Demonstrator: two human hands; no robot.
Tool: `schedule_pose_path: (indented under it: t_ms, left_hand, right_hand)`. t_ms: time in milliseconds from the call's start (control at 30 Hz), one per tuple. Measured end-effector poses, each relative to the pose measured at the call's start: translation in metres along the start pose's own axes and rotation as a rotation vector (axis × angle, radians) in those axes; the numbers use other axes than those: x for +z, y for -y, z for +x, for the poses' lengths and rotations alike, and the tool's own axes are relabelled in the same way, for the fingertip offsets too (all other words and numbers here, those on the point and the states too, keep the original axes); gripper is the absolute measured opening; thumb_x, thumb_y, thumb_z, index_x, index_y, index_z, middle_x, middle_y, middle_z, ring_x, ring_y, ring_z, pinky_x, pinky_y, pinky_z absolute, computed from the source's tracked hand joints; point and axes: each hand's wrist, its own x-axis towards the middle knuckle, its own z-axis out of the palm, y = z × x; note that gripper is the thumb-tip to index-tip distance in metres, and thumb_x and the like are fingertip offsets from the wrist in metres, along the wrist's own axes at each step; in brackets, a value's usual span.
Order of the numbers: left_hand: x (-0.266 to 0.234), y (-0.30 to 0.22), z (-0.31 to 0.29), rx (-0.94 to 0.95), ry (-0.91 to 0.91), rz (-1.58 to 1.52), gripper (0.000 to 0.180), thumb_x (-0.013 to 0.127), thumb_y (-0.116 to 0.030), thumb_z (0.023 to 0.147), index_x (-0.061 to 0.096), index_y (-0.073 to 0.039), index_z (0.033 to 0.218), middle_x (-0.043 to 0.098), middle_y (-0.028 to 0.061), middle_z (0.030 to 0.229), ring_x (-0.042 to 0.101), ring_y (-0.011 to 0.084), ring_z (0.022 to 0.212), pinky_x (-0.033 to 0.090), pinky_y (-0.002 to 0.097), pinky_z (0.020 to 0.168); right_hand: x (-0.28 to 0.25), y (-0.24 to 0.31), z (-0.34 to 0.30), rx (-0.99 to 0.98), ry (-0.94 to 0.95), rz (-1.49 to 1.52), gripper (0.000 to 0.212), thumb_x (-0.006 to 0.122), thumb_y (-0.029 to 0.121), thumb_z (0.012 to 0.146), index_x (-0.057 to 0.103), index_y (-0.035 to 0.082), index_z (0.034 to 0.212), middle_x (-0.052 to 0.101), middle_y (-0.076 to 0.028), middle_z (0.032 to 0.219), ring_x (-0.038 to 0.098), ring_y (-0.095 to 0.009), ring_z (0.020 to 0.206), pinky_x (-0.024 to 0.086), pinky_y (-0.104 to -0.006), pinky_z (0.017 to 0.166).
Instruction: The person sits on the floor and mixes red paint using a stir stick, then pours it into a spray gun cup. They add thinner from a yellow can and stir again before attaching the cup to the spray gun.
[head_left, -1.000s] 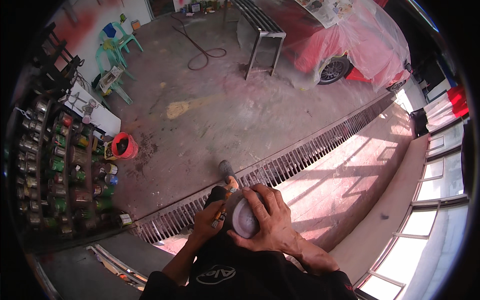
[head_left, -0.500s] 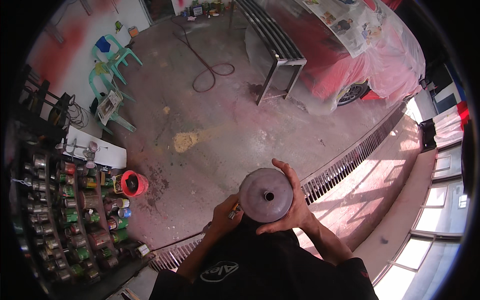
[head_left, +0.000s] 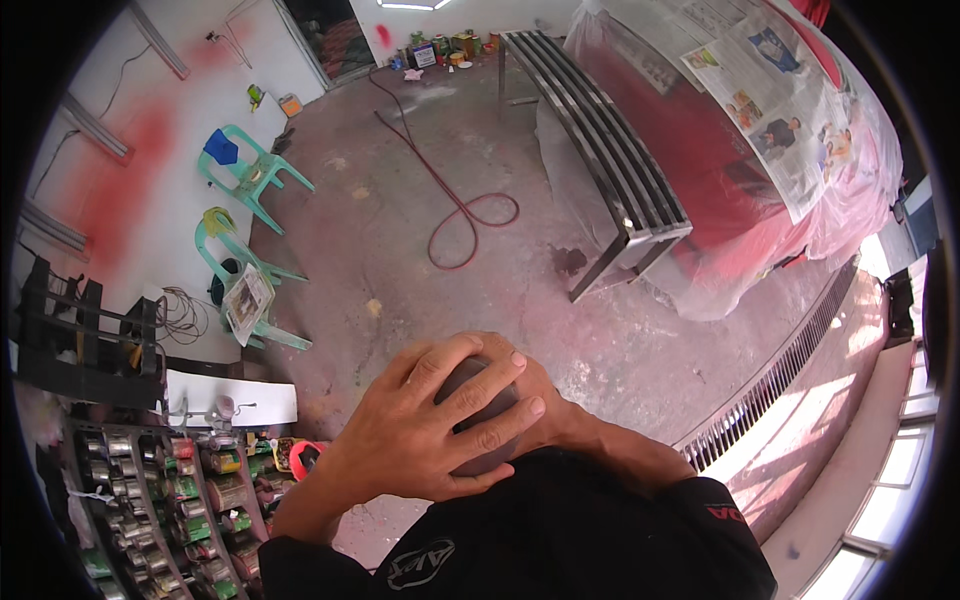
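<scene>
Close to my body, between both hands, is a round grey cup (head_left: 490, 409), largely covered by fingers; it looks like the paint cup of a spray gun. My left hand (head_left: 420, 430) lies over its top, fingers spread and curled down around its edge. From the right, my right hand (head_left: 542, 405) presses against the cup's far side, its fingertips mostly hidden behind the left hand. Whatever sits beneath the cup is out of sight. Dark sleeves cover my upper arms.
A slatted metal bench (head_left: 610, 150) stands beside a red car (head_left: 690, 180) wrapped in plastic and newspaper. A red hose (head_left: 478, 235) loops across the floor. Green chairs (head_left: 262, 180) line the left wall. Below them are a rack of paint cans (head_left: 205, 500) and a red bucket (head_left: 297, 460). A floor grate (head_left: 770, 380) runs right.
My left hand has moved from beside the cup to on top of it, covering the lid with its small central hole. My right hand has shifted behind the cup. The view has tilted up.
</scene>
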Motion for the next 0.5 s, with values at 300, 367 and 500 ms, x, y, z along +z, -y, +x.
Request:
schedule_pose_path:
  t_ms: [300,367,500]
  left_hand:
    - [-0.049,0.257,0.07,-0.055,-0.123,0.001,0.061,0.09,-0.046,0.081,0.075,-0.039,0.14,0.061,0.0104,0.153,0.058,0.0412,0.135,0.052,0.0606,0.101]
    - [-0.042,0.327,0.08,-0.128,-0.157,-0.017,0.058,0.089,-0.039,0.081,0.076,-0.035,0.138,0.061,0.0118,0.152,0.061,0.0425,0.131,0.051,0.0612,0.101]
    - [-0.009,0.474,0.09,-0.181,-0.353,-0.03,0.055,0.088,-0.034,0.083,0.076,-0.022,0.136,0.062,0.0206,0.148,0.061,0.0479,0.131,0.053,0.0582,0.106]
  right_hand:
    - [-0.062,-0.154,0.242,-0.027,0.19,0.061,0.101,0.099,0.029,0.072,0.05,0.008,0.158,0.057,-0.021,0.154,0.057,-0.045,0.141,0.05,-0.0555,0.115]
    - [-0.06,-0.19,0.288,0.075,0.143,0.011,0.101,0.099,0.028,0.072,0.05,0.007,0.158,0.057,-0.021,0.155,0.058,-0.046,0.14,0.051,-0.0554,0.113]
    - [-0.057,-0.296,0.384,0.04,0.02,-0.047,0.095,0.097,0.022,0.071,0.053,0.005,0.154,0.059,-0.021,0.152,0.061,-0.045,0.134,0.053,-0.0542,0.11]
